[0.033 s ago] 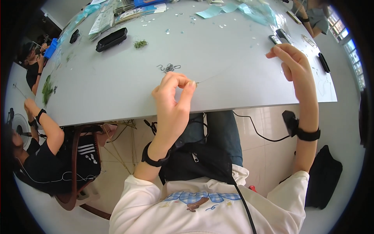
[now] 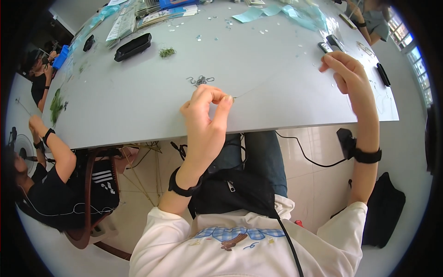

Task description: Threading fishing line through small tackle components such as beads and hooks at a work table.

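My left hand (image 2: 206, 113) is closed in a pinch at the table's near edge, thumb against forefinger. A tiny dark tip shows at the fingertips, its kind too small to tell. From it a thin, clear line (image 2: 244, 93) slants up to the right and fades from sight toward my right hand (image 2: 348, 76). That hand is raised over the table's right side, fingers curled and bunched, apparently on the line's far end. Just beyond my left hand lies a small heap of dark, curved metal hooks (image 2: 200, 81).
On the grey table (image 2: 152, 101) are a black tray (image 2: 133, 47), a green tangle of thread (image 2: 167, 52), scattered pale flakes and stacked packets (image 2: 122, 27). A folding knife-like black tool (image 2: 326, 47) lies beyond my right hand. A person (image 2: 60, 175) sits at the left; others work farther off.
My right hand and forearm have shifted slightly to the right. My left hand keeps its pinch in nearly the same place.
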